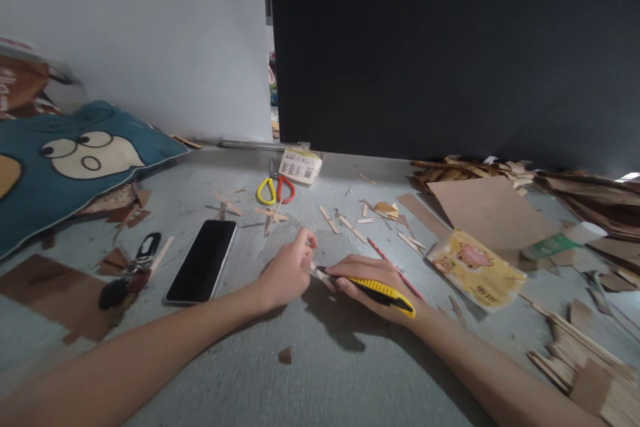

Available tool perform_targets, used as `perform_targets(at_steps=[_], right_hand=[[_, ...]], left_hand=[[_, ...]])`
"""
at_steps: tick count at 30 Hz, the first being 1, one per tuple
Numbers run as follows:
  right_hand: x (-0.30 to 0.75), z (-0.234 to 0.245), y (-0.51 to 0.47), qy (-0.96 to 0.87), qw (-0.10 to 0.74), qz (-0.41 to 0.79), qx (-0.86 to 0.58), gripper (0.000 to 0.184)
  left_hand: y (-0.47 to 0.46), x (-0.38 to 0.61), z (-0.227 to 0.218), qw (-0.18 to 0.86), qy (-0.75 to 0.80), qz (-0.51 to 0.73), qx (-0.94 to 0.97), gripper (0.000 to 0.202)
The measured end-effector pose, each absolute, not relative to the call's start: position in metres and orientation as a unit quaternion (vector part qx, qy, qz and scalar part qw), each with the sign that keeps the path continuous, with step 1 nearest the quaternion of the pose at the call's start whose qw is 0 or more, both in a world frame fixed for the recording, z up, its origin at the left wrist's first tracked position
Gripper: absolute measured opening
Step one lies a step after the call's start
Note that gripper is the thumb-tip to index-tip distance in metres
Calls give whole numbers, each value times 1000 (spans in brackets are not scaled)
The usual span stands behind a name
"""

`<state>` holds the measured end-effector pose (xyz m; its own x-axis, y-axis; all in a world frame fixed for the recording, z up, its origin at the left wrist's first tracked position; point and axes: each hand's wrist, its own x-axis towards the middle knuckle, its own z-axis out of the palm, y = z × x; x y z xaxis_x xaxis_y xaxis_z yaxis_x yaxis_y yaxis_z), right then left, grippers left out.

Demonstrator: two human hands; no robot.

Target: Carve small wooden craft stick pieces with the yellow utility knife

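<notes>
In my right hand (pixel 373 277) is a yellow utility knife (pixel 383 292), its handle lying along the palm and its dark tip pointing left. My left hand (pixel 291 268) is closed, thumb and fingers pinching one end of a thin wooden strip (pixel 324 278). The knife tip meets or comes very near the strip between the two hands; exact contact cannot be told. Beyond my hands lie several flat wooden sticks (pixel 329 219) and small crossed stick pieces (pixel 273 216). A red pencil-like stick (pixel 380 249) runs under or behind my right hand.
A black phone (pixel 203 261) and keys (pixel 131 273) lie left, near a blue cushion (pixel 100 160). Scissors (pixel 276 187) and a white packet (pixel 301 165) are at the back. Right are a yellow packet (pixel 475 270), cardboard (pixel 493 210), a green-white tube (pixel 563 241) and wood strips (pixel 583 353).
</notes>
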<state>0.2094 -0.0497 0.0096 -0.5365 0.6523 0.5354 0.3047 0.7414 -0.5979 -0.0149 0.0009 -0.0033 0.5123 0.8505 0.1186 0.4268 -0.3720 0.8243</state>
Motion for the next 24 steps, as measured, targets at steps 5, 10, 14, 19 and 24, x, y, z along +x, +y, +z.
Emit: perform_targets(at_steps=[5, 10, 14, 19, 24], right_hand=[[209, 11, -50, -849, 406, 204, -272, 24], [209, 10, -50, -847, 400, 218, -275, 22], [208, 9, -50, -853, 389, 212, -277, 24], [208, 8, -49, -843, 401, 228, -278, 23], [207, 8, -50, -824, 413, 245, -301, 21]], left_hand=[[0, -15, -2, 387, 411, 268, 781, 6], [0, -15, 1, 388, 414, 266, 779, 6], [0, -14, 1, 391, 413, 268, 778, 8], [-1, -14, -1, 391, 409, 280, 775, 8], [-1, -13, -3, 383, 405, 316, 768, 5]])
